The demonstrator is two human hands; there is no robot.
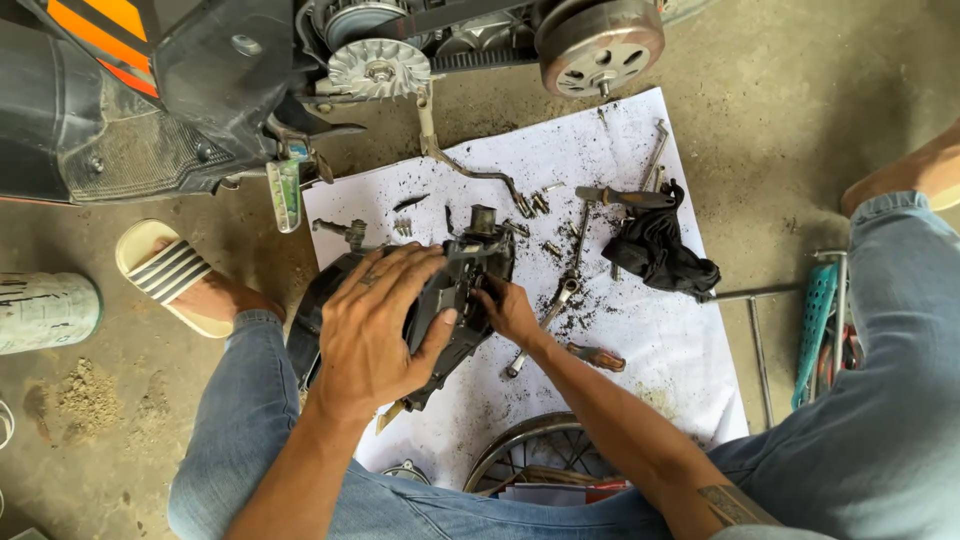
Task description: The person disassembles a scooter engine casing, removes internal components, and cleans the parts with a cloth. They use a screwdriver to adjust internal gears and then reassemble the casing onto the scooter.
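A bare concrete floor (800, 120), dusty and stained, with a white sheet of paper (660, 350) spread on it and speckled with black grit. Nearest the camera, the person's knees in blue jeans (240, 420) frame the scene, and a spoked wheel rim (530, 450) shows just in front of the lap.

Above that, both hands work on a black engine cover (455, 290) held over the near left part of the paper. The left hand (375, 330) lies spread across its top, fingers wrapped over the edge — gripping it firmly. The right hand (510, 312) is tucked against the cover's right side, fingers curled at the part; whether it pinches anything small I cannot tell.

Just right of the hands lie a wrench (560, 300) and a screwdriver with a reddish handle (597, 356). Farther out on the paper sit a few loose bolts (535, 203), a crumpled black rag (660, 250) and a bent metal lever (470, 170). To the left a foot in a striped sandal (170, 275) rests on the floor, beside a paint-smeared can (45, 310). At the far edge stands a scooter (180, 90) with its drive open — a finned pulley (378, 68), a belt and a round clutch drum (600, 45) exposed. A teal tool rack (820, 320) lies at the right.
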